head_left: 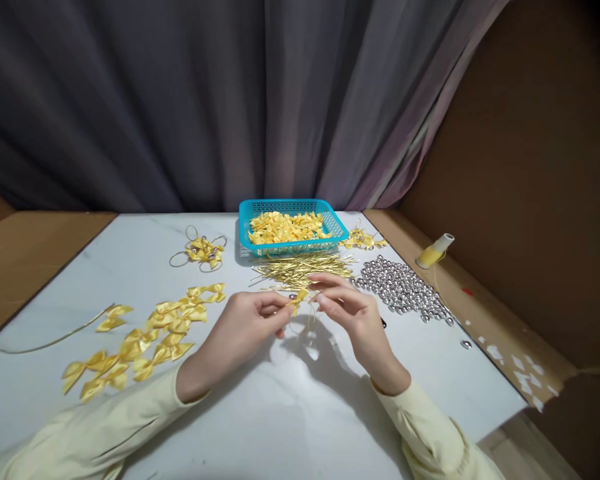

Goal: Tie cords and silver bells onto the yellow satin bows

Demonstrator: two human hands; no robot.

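Note:
My left hand (247, 330) is closed, pinching a yellow ribbon bow (299, 300) between thumb and forefinger above the table. Just to its right, my right hand (353, 317) has thumb and fingertips together on a thin cord (307, 323), which hangs in a loop below the bow. The cord's exact path between the fingers is too fine to follow. A small silver bead (293, 297) shows beside the left fingertips. Behind both hands lies a heap of gold twist ties (295, 270).
Yellow bows (137, 343) lie scattered at left, near a long gold strand (50, 348). A blue basket (293, 249) of bows stands at the back, with looped bow clusters (205, 252) either side. Silver beads (403, 287) and a yellow thread spool (434, 253) are at right.

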